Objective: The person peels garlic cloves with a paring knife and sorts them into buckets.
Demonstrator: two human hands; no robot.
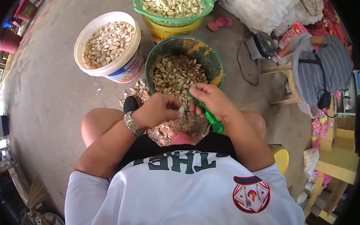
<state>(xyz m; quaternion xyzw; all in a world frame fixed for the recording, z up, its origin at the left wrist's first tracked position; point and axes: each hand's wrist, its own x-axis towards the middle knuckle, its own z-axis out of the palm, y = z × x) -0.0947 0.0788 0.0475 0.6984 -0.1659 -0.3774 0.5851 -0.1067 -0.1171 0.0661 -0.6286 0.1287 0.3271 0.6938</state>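
Observation:
My left hand (159,111), with a metal watch on its wrist, is pinched on a pale garlic clove (181,111), slightly blurred. Close beside it, my right hand (216,101) is closed around a green plastic box cutter (212,119); I cannot make out its blade. Both hands are above the near rim of a dark green tub (221,61) that holds many garlic cloves (176,75). Papery garlic skins (162,132) lie on the floor between my legs, below the hands.
Left of the tub stands a white bucket (80,62) of unpeeled cloves. Behind it, a green basket (209,10) of peeled cloves rests on a yellow bucket (164,30). A striped cloth covers a chair (289,79) at right, near pink slippers (220,23) and white sacks (258,10).

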